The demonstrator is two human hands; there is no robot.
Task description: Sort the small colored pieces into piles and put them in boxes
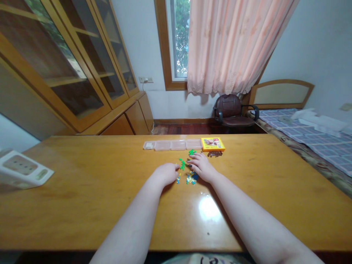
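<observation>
While your left hand curls with its fingers narrowed beside the small green pieces at the centre of the frame, you cannot tell from this view whether it pinches one. Your right hand lies palm down with fingers spread, just right of those pieces and close to the blue, white and yellow bits below them. Above your hands, a clear compartment tray adjoins a yellow box, with brown pieces just below the box on your wooden table.
</observation>
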